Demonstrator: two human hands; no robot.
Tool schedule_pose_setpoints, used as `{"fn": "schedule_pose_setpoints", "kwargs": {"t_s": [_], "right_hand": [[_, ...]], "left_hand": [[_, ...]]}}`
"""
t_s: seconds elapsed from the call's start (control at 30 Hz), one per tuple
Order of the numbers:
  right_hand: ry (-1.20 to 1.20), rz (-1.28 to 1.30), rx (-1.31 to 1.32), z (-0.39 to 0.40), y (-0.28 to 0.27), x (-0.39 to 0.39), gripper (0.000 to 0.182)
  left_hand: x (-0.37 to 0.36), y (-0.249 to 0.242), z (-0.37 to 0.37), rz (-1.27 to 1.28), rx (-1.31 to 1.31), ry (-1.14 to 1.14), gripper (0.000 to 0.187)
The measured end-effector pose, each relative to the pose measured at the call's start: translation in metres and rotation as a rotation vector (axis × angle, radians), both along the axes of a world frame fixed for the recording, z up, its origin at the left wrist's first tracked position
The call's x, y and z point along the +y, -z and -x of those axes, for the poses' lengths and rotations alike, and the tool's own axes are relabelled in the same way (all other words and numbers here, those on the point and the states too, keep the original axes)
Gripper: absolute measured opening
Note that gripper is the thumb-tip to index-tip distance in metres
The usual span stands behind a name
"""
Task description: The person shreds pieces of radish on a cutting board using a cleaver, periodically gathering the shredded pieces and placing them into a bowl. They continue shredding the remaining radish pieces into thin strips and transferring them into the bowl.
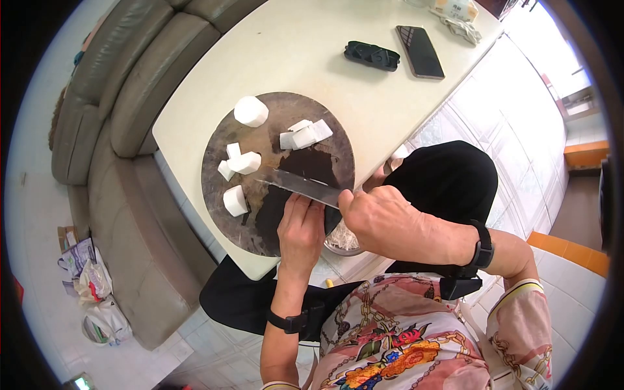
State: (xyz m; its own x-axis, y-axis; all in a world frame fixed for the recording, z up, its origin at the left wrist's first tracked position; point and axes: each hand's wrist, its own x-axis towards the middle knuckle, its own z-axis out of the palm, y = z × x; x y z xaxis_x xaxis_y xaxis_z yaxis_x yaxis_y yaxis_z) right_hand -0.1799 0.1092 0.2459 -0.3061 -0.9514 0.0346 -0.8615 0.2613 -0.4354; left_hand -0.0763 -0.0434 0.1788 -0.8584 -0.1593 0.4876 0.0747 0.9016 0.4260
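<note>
A grey leather sofa is seen at the left of the room, beside a cream surface on which a round, dark-patched board is set. On it, from the left, are found a thick white chunk near the rim, a cluster of smaller angular pieces, and a stout, smooth white cylinder. The left hand is held on the near side of the board, fingers pressed together against the blade; what lies beneath them is hidden, so whether anything is pinched cannot be told. Beyond the knife, flat white slices are loosely overlapped. White shreds in a bowl are partly covered by the hands. The knife's handle is clenched, and mostly concealed, by the right hand. A black object cannot be identified; beside it, a phone is laid.
</note>
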Motion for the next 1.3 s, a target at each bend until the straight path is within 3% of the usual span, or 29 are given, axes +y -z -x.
{"fn": "schedule_pose_setpoints", "kwargs": {"t_s": [0.33, 0.63, 0.73, 1.03, 1.3], "right_hand": [[0.0, -0.013, 0.0, -0.004, -0.008, 0.02, 0.016], [-0.015, 0.044, 0.063, -0.004, 0.002, -0.007, 0.018], [-0.009, 0.052, -0.036, -0.002, 0.003, 0.001, 0.018], [-0.024, -0.027, 0.077, -0.011, -0.003, 0.009, 0.018], [-0.021, 0.06, 0.186, -0.012, 0.008, -0.017, 0.018]], "left_hand": [[0.001, -0.002, 0.002, 0.05, 0.003, -0.002, 0.023], [-0.001, 0.001, -0.003, 0.05, 0.016, 0.004, 0.022], [-0.002, 0.002, -0.001, 0.063, 0.036, 0.006, 0.023], [-0.002, 0.0, -0.001, 0.05, -0.001, 0.018, 0.026], [-0.002, 0.003, -0.004, 0.012, 0.01, 0.022, 0.027]]}}
